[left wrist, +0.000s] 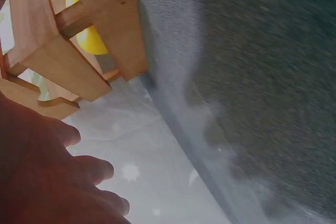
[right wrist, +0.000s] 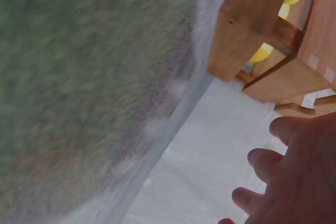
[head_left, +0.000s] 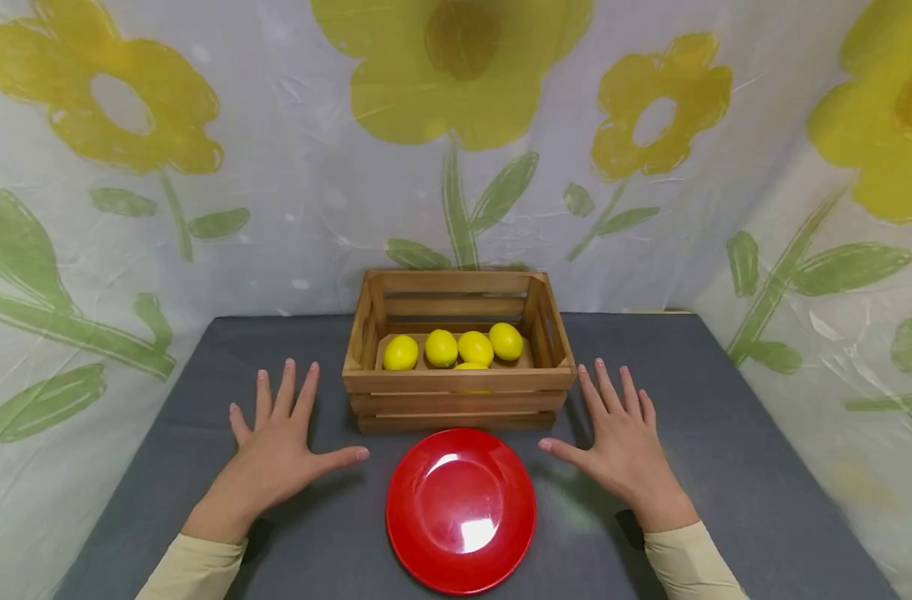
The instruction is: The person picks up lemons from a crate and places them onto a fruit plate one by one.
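A red plate (head_left: pixel 459 510) lies on the dark table between the two hands. Behind it stands a slatted wooden crate (head_left: pixel 459 403) with several yellow lemons (head_left: pixel 400 353) inside; the front slats partly hide one. To the left of plate and crate, my left hand (head_left: pixel 276 454) hovers palm down with fingers spread, holding nothing. On the other side my right hand (head_left: pixel 621 446) is spread the same way, its index fingertip close to the crate's right front corner in the head view. Both wrist views show fingers beside the crate (left wrist: pixel 68 61).
The dark grey table (head_left: pixel 726 467) reaches back to a pale curtain (head_left: pixel 291 208) painted with yellow flowers. That curtain also hangs along the left and right sides. The crate stands near the table's back edge.
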### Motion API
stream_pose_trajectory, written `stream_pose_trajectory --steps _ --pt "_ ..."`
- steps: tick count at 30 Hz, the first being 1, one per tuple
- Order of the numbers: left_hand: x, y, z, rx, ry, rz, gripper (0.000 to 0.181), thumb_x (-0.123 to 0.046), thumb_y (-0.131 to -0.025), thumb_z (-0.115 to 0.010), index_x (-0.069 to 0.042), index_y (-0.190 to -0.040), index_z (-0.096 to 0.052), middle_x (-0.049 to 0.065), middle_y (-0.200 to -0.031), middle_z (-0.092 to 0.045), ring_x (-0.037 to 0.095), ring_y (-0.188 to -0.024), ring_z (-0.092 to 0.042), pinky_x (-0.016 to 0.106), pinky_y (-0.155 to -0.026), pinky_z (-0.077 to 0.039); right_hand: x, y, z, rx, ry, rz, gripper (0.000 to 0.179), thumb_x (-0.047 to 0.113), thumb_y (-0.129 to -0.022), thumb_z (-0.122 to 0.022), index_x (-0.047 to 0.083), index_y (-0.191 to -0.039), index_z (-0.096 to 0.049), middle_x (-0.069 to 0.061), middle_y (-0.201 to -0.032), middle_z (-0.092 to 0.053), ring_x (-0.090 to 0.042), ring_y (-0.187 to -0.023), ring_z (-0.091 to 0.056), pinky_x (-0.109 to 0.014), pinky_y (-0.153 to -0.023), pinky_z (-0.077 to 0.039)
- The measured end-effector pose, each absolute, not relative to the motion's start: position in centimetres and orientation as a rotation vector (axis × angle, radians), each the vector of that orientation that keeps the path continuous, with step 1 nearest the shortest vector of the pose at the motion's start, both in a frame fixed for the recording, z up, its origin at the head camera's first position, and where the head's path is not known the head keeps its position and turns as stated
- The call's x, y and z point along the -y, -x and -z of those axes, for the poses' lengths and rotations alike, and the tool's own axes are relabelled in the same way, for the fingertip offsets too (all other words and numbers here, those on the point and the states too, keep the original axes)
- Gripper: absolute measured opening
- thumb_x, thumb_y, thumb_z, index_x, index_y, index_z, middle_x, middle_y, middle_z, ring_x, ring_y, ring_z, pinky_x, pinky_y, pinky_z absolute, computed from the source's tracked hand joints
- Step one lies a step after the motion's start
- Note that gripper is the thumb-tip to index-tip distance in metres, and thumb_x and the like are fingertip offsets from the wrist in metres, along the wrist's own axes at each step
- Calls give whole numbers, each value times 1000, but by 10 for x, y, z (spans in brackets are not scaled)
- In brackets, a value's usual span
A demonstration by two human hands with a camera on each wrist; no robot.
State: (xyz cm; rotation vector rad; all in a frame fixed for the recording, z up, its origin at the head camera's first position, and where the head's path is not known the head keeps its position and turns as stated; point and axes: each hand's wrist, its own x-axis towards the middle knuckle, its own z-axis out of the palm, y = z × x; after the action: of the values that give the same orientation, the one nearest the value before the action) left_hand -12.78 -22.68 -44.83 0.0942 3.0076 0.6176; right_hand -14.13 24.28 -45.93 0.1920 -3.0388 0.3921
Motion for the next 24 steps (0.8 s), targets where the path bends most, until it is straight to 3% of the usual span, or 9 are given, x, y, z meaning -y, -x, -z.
stream_pose_trajectory --steps 8,14,24 --pt "220 131 441 -3017 -117 -653 143 -90 -76 -71 -24 -175 7 12 -181 20 55 -163 24 93 -112 9 -237 148 456 3032 -160 -538 120 87 -85 -61 22 -175 -16 -10 -184 -8 -49 -167 -4 -80 -127 -10" --pt "216 133 434 -3008 -153 -723 140 -89 -77 -72 -28 -174 10 8 -182 20 53 -164 22 92 -113 8 -234 155 449 2994 -166 -762 109 75 -94 -63 24 -176 -13 -9 -184 -9 -49 -166 -7 -87 -121 -12" --pt "207 149 400 -2992 -255 -855 136 -85 -80 -73 -33 -173 12 0 -182 18 46 -166 23 88 -119 5 -227 175 448 2717 -287 -1233 69 45 -114 -43 22 -175 -21 -9 -183 -17 -48 -166 -19 -79 -126 -16"
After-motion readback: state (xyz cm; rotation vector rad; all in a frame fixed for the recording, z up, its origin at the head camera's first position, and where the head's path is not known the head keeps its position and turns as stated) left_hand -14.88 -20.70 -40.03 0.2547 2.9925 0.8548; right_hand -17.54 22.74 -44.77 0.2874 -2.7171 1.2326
